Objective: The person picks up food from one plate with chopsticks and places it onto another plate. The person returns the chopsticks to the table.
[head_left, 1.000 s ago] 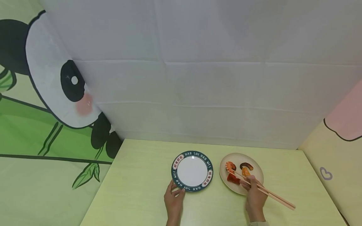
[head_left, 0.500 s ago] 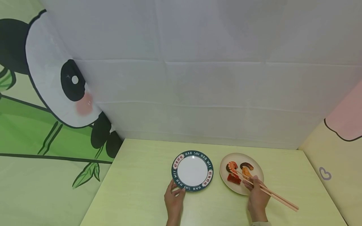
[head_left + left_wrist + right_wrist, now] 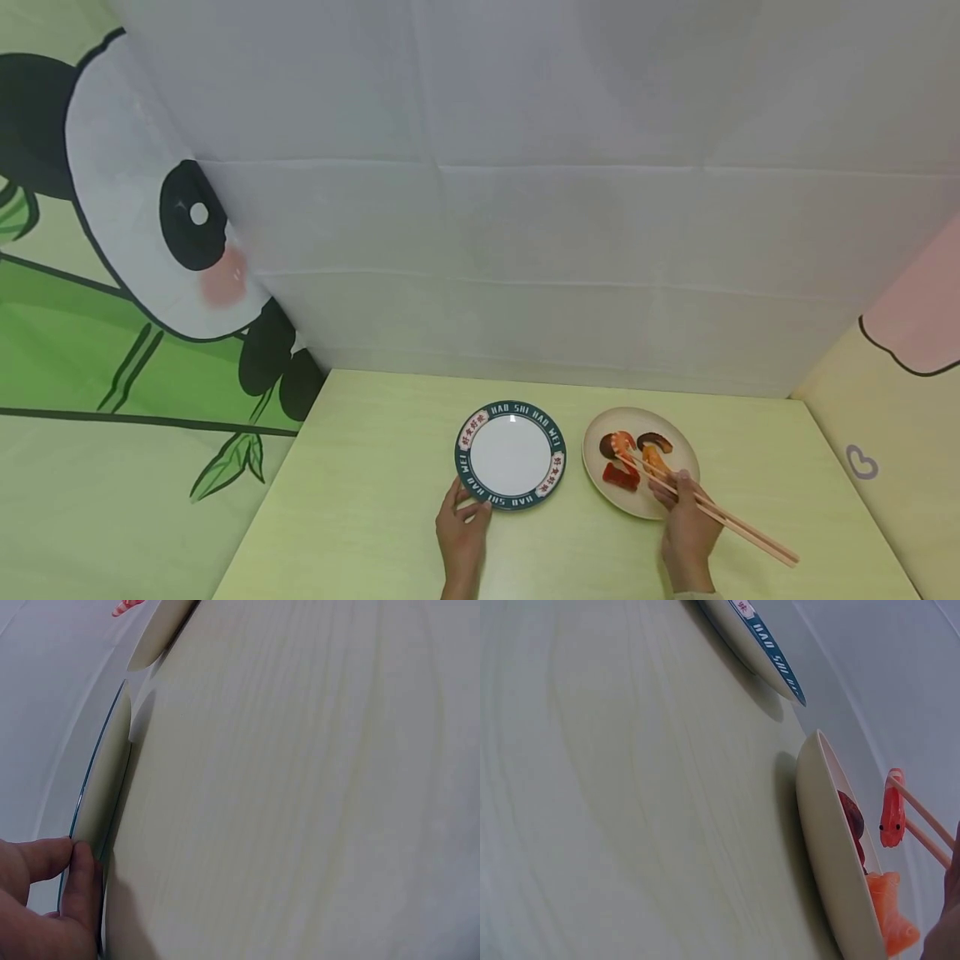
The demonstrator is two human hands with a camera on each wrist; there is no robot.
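My right hand (image 3: pixel 686 521) holds a pair of wooden chopsticks (image 3: pixel 750 533). Their tips grip a pink-orange shrimp (image 3: pixel 892 814), which hangs above the beige plate (image 3: pixel 626 498) in the right wrist view. On that plate lie a red block-shaped piece (image 3: pixel 620 477), an orange piece (image 3: pixel 655 461), a brown curved slice (image 3: pixel 656 441) and a dark round piece (image 3: pixel 606 447) partly covered by the shrimp. To the left, my left hand (image 3: pixel 461 533) pinches the near rim of a white plate (image 3: pixel 510 454) with a green lettered border; thumb and finger show at its edge (image 3: pixel 94 795).
Both plates stand on a pale yellow table (image 3: pixel 360 500), a narrow gap between them. A whitish cloth wall (image 3: pixel 525 250) rises behind the table. Printed side panels border it, with a panda (image 3: pixel 150 208) on the left and a heart (image 3: pixel 864 461) on the right.
The right hand and chopsticks have shifted slightly right. The shrimp moved right with them, uncovering more of the dark round piece. My left hand and its plate have stayed put.
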